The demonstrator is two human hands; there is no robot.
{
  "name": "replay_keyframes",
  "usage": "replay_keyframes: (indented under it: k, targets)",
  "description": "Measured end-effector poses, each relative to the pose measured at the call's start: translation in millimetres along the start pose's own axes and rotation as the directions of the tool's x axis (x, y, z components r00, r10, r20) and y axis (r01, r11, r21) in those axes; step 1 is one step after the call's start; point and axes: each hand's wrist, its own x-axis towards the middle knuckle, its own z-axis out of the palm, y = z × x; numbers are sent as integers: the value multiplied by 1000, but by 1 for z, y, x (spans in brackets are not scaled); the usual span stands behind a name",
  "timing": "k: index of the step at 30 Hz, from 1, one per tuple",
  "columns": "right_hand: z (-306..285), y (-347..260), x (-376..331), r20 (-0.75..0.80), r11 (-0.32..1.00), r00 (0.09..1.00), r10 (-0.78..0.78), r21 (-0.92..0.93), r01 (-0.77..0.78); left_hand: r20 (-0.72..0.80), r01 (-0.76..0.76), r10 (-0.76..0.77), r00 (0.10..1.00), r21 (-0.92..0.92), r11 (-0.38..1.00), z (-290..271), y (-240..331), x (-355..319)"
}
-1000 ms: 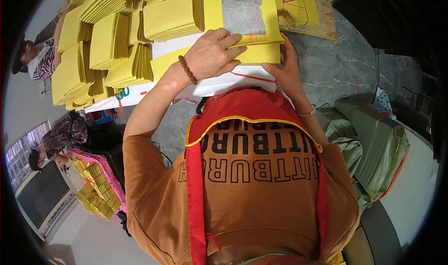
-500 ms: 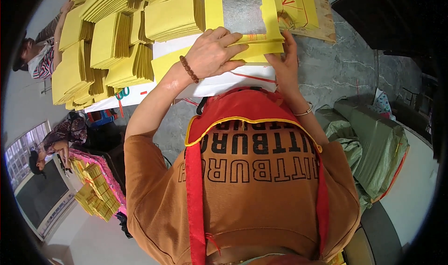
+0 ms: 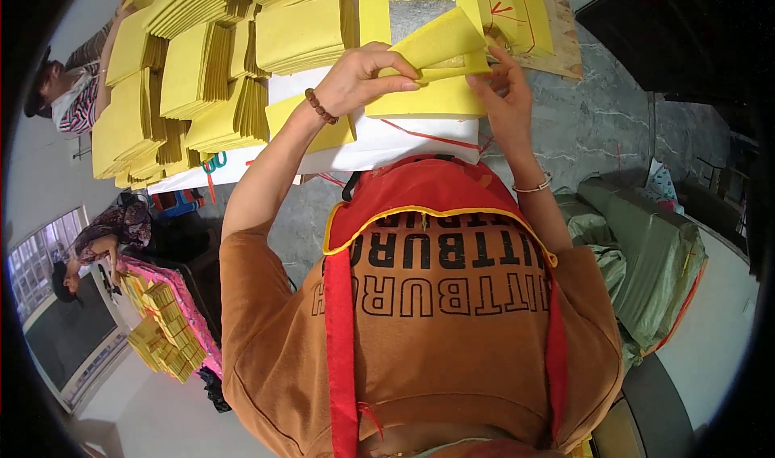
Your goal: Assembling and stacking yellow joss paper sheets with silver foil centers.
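A yellow paper sheet [image 3: 440, 45] is partly lifted and folded over, its flap slanting up to the right. My left hand [image 3: 359, 79] pinches the left end of this fold between thumb and fingers. At the fold's right end, my right hand [image 3: 504, 91] has its fingertips closed on the paper's edge. Behind the fold, a silver foil square [image 3: 410, 16] shows on yellow paper and is partly covered. More flat yellow paper [image 3: 424, 104] lies under the fold. Left of it, another yellow sheet [image 3: 327, 135] rests below my left wrist.
Folded yellow paper stacks [image 3: 190, 71] crowd the left of the white-covered table [image 3: 387, 145]. Tied yellow bundles [image 3: 529, 18] sit on a wooden board at the far right. Green-handled scissors [image 3: 214, 163] lie at the near left edge. Two other people are at the left.
The sheet's flap has been lifted and turned up over part of the foil square. My left hand has moved slightly left and now pinches the fold; my right hand has shifted a little right.
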Motion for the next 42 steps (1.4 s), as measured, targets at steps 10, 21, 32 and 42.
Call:
replay_keyframes:
  k: [10,21,32,42]
  targets:
    - [0,15,1,20,989,999,30,142,-33,-12,-141,143,990,104,985,-2,-5,0]
    - [-4,11,1,36,957,990,135,254,-139,11,-27,29,1000,-106,994,0,-6,1]
    - [-4,10,3,60,924,983,175,336,-184,34,-48,48,998,4,999,-1,-3,-1]
    - [-7,16,2,100,943,992,76,317,-104,53,-49,56,997,-132,990,-5,1,1]
